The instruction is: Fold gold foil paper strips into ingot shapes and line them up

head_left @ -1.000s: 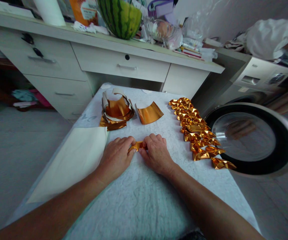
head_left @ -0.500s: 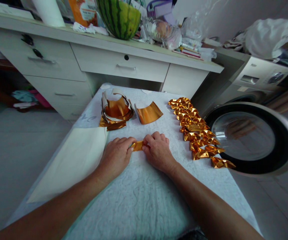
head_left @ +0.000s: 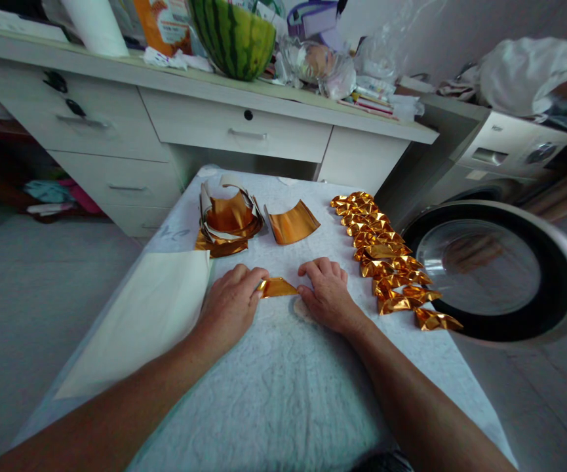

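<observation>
A shiny gold foil strip, folded narrow, its right end slanting to a point, lies on the desk — the left hand pinching one end, the right hand with fingers parted beside the tip, which it covered a moment earlier.

Grey wall behind a white drawer desk, silver washing machine, tiled floor

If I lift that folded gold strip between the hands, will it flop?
The folded gold strip looks small and flat, so it's probably light. Its straight edges suggest it might stay fairly stiff. Its shiny face could be slippery.
</observation>
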`<state>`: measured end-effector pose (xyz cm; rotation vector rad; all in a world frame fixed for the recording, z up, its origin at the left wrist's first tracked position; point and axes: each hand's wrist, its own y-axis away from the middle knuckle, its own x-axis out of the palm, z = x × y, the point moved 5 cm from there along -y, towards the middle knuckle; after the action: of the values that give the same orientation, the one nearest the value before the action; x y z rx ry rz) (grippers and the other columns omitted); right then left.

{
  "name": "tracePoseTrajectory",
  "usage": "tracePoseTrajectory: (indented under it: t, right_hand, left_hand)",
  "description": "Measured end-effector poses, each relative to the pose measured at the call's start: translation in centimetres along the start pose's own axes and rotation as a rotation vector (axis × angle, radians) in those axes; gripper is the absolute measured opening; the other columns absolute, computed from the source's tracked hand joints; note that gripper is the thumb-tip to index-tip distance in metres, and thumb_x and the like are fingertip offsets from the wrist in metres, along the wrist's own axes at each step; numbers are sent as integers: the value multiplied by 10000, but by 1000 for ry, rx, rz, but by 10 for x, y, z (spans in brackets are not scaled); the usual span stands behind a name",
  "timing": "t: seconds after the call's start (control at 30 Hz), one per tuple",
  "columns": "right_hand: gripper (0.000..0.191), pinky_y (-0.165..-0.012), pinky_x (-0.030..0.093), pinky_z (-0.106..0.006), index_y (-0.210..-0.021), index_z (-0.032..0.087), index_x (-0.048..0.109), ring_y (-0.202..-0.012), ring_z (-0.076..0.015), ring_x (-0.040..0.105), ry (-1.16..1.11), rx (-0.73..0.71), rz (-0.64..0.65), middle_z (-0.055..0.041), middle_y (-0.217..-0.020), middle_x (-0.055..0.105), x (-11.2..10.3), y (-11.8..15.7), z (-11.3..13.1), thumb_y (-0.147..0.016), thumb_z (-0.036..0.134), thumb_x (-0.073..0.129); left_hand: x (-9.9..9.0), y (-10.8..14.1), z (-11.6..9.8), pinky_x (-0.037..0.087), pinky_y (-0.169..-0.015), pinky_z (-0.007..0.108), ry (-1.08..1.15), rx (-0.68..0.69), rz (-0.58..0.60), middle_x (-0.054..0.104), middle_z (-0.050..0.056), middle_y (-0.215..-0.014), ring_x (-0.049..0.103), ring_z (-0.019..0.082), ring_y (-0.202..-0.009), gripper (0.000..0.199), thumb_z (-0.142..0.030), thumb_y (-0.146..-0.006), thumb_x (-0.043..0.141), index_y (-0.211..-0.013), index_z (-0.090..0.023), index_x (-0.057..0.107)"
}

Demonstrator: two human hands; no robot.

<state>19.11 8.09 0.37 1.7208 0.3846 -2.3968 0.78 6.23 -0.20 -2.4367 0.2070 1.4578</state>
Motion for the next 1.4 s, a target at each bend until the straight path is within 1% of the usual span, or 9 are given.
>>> tracePoseTrajectory:
  t: [0.13, 0.33, 0.43, 0.57, 0.7, 0.9, 1.07, 1.23, 1.4]
  right_hand:
    - [235, -898, 357, -401, -1121, 211, 578, -1022, -244, 462, -63, -24, -33, -79, -1116, 563, -2, -1, 7, -936, 304, 467]
    - [450, -992, 317, -437, -1339, 205, 487, -1120, -274, 440, 18, -72, -29, -111, -1251, 531, 8, -5, 26, -928, 387, 507]
    - [528, -1007, 305, -452, -1412, 238, 429, -1140, -282, 433, 55, -54, -35, -112, -1285, 510, 11, -5, 28, -911, 372, 527]
    - [584, -1023, 293, -460, -1467, 286, 370, -1166, -282, 422, 63, -51, -32, -111, -1324, 482, 11, -5, 30, -911, 380, 519]
    - [599, -1034, 284, -464, -1482, 282, 356, -1173, -284, 418, 59, -40, -14, -113, -1333, 480, 10, -4, 31, -913, 391, 508]
    - [603, -1035, 287, -459, -1490, 276, 343, -1182, -285, 412, 53, -36, -9, -112, -1347, 477, 9, -4, 30, -919, 390, 500]
    - [636, -1043, 281, -464, -1503, 214, 311, -1190, -291, 403, 61, -33, -6, -126, -1364, 475, 10, -4, 30, -922, 402, 489]
    - [726, -1032, 281, -487, -1490, 135, 320, -1183, -317, 395, 71, -6, -35, -161, -1348, 481, 11, -3, 34, -917, 564, 439]
    - [777, -1013, 279, -511, -1493, 171, 328, -1153, -327, 397, 99, 10, -58, -157, -1317, 485, 11, -3, 39, -888, 649, 425]
  left_hand:
    - [1, 1, -3, 442, -834, 362, 34, 68, -11, 548, 47, -947, 534, 216, -914, 198, -116, -886, 459, -948, -213, 620]
    - [2, -1, -7, 423, -824, 368, -5, 99, 14, 564, 39, -921, 517, 211, -882, 204, -112, -890, 445, -895, -214, 621]
    - [1, -2, -7, 417, -816, 372, -30, 61, 12, 561, 38, -908, 518, 220, -886, 127, -208, -908, 485, -858, -210, 601]
    - [2, -3, -8, 403, -771, 363, -102, 23, 4, 553, 35, -858, 518, 224, -848, 200, -364, -920, 523, -799, -214, 577]
    - [0, -2, -8, 387, -751, 353, -170, -21, 3, 565, 36, -856, 523, 224, -846, 155, -308, -910, 530, -789, -216, 558]
    - [-6, 1, 1, 370, -767, 366, -130, -133, 0, 607, 35, -916, 518, 248, -892, 39, -232, -872, 542, -905, -234, 563]
    - [-4, 3, 7, 360, -799, 366, -61, -113, 35, 611, 24, -909, 511, 227, -867, 116, -159, -868, 479, -906, -235, 559]
    - [-2, 4, 8, 354, -791, 370, -42, -97, 46, 629, 20, -950, 506, 231, -876, 164, -144, -884, 432, -923, -244, 556]
    - [-1, 4, 8, 353, -793, 369, -56, -82, 53, 640, 18, -951, 509, 232, -877, 167, -143, -886, 427, -929, -246, 551]
